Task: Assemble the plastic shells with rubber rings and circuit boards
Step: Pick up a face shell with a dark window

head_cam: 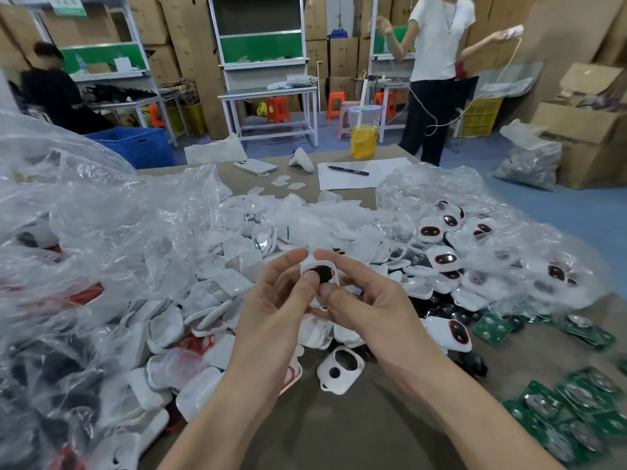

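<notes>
Grey-brown tabletop [356, 422] buried under heap of white rounded plastic shells [234, 266] and crumpled clear plastic bags [84, 198]. Green square circuit boards [576, 418] scattered along right edge. Behind: white metal workbench [268, 95], stacked brown cardboard boxes [190, 35], blue floor [559, 205].

Above heap, centre: held white shell [334, 278], red rubber ring around black oval insert. Left hand [271, 317] curls fingers behind it, thumb pressing on insert. Right hand [369, 307] pinches shell's right side, thumb at lower rim.

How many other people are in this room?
2: a seated person in black at the far left bench, and a standing person in a white top at back right. Others may be hidden.
</notes>
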A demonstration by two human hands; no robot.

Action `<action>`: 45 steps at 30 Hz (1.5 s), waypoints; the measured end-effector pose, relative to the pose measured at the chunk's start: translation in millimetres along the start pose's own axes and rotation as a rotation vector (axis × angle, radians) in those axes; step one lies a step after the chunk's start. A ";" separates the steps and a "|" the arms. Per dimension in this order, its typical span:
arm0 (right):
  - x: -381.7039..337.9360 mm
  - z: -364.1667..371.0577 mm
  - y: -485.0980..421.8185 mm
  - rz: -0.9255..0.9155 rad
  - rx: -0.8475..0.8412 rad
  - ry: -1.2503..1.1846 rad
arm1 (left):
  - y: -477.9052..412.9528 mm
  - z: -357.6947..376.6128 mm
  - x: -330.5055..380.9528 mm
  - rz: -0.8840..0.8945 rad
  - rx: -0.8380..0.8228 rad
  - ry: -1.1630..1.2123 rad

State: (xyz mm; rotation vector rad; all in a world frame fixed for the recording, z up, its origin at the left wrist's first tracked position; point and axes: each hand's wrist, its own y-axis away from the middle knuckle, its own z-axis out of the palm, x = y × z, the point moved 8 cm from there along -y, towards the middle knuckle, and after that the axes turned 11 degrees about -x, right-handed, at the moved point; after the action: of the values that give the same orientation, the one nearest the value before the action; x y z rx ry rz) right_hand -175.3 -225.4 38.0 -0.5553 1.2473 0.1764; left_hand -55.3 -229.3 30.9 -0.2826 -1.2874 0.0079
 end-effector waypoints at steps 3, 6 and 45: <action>-0.1 -0.3 -0.7 -0.003 -0.003 0.022 | -0.6 -0.2 -0.4 0.002 -0.028 -0.012; -1.1 0.1 -0.1 -0.001 -0.001 0.011 | 1.6 0.7 1.7 0.018 -0.030 -0.039; -16.6 -86.8 13.9 -0.045 0.569 0.101 | 39.2 3.3 19.0 -0.085 -0.219 -1.812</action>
State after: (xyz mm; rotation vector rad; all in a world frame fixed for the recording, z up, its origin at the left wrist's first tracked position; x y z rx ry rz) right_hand -260.1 -253.2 31.4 -0.0986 1.3099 -0.2445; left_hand -47.1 -187.7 41.4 -0.4091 -3.1117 0.0618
